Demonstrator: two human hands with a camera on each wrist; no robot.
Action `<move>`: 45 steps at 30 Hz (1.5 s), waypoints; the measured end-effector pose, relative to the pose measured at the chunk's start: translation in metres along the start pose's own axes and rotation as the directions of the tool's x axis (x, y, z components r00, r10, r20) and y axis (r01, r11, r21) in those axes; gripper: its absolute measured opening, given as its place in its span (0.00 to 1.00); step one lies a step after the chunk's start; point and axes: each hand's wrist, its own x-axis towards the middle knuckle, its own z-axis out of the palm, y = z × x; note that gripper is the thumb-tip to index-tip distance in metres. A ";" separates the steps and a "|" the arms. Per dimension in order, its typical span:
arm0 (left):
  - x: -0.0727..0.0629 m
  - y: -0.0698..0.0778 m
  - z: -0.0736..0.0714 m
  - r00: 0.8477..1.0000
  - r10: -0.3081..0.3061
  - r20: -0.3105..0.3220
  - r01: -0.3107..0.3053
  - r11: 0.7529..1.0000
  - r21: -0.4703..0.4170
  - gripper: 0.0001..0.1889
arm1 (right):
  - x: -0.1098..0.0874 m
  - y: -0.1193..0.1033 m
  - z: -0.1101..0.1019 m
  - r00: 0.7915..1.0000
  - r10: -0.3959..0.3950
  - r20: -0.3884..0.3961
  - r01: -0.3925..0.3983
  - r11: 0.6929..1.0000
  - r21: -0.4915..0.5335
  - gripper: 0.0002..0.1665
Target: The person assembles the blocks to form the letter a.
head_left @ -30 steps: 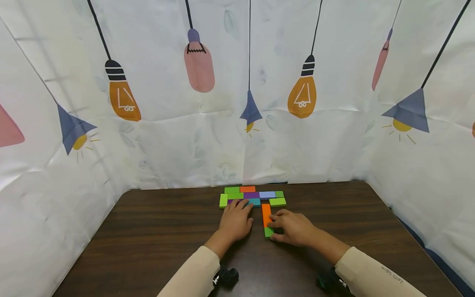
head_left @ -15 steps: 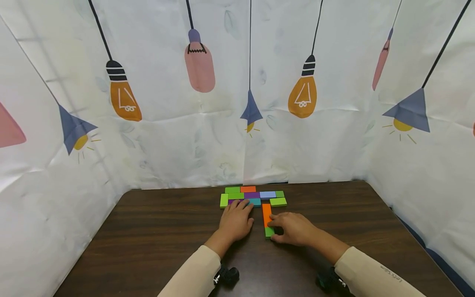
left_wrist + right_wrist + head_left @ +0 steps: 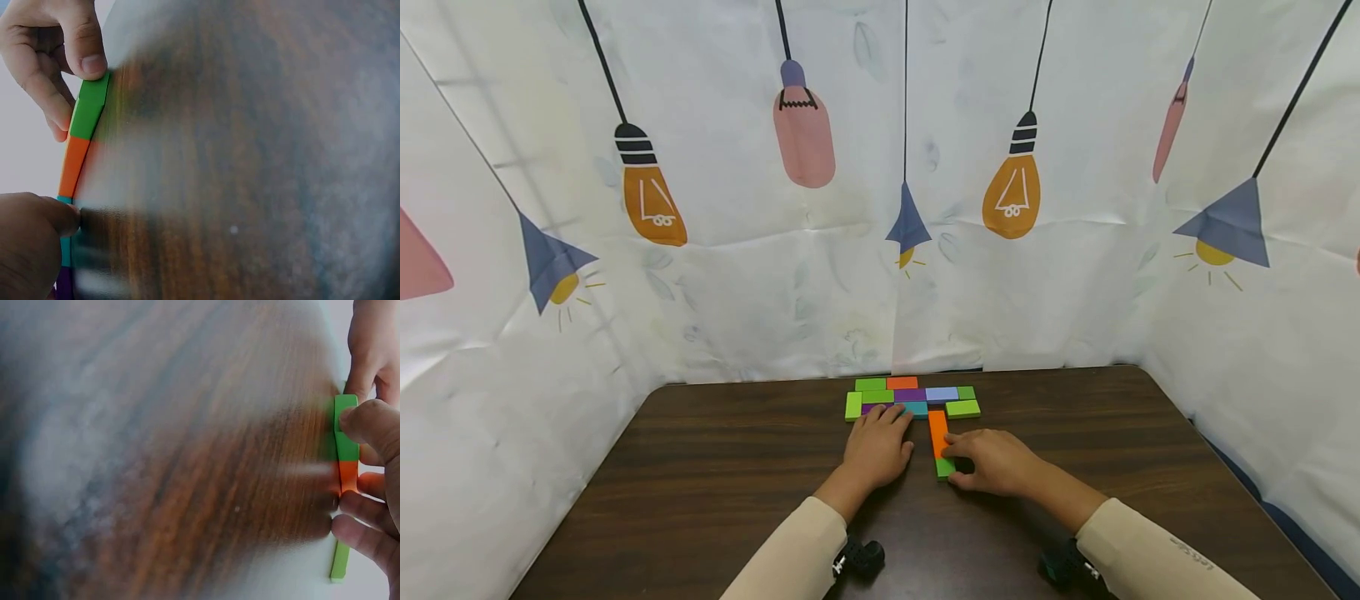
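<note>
Flat coloured blocks lie on the brown table. My left hand [image 3: 876, 446] rests its extended fingers on the near row, over a purple block and the teal block [image 3: 917, 410]. An orange block [image 3: 937, 427] points from that row toward me, with a green block [image 3: 945, 470] at its near end. My right hand [image 3: 992, 461] is bent around these two from the right. Its thumb [image 3: 369, 425] presses the green block near the end, and its fingertips touch the side of the orange one. The left wrist view shows the left thumb [image 3: 62, 215] beside the teal block.
Behind the hands lie more blocks: light green [image 3: 870, 384], orange [image 3: 902, 382], purple [image 3: 910, 395] and lavender [image 3: 942, 393]. A light green block [image 3: 962, 408] lies to the right, across a narrow gap from the teal one. A white cloth wall [image 3: 820, 300] stands behind the table's far edge.
The orange block's far end has shifted slightly left, closer to the teal block, with the right hand still against it. The left hand stays in place.
</note>
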 end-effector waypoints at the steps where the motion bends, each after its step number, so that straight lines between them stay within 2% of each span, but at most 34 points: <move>1: 0.000 0.000 0.000 1.000 0.000 0.000 0.000 1.000 -0.002 0.26 | 0.000 0.000 0.000 1.000 -0.002 -0.001 0.002 1.000 0.002 0.24; 15: 0.000 0.001 -0.003 0.999 0.005 0.036 -0.005 1.000 0.017 0.27 | 0.000 -0.002 0.003 0.999 -0.022 -0.025 0.023 1.000 0.007 0.23; 28: 0.001 -0.001 -0.001 0.998 0.061 -0.002 -0.060 0.993 0.097 0.25 | 0.000 0.001 0.004 0.999 -0.020 -0.028 0.020 1.000 0.006 0.24; 37: 0.001 0.001 0.000 0.998 0.061 0.004 -0.061 0.996 0.068 0.24 | 0.001 0.003 0.004 1.000 -0.003 -0.018 0.003 1.000 0.000 0.24; 45: 0.000 -0.008 -0.005 1.000 0.021 -0.014 -0.022 0.999 -0.043 0.29 | 0.001 0.003 0.004 0.999 -0.014 -0.038 0.014 1.000 0.011 0.23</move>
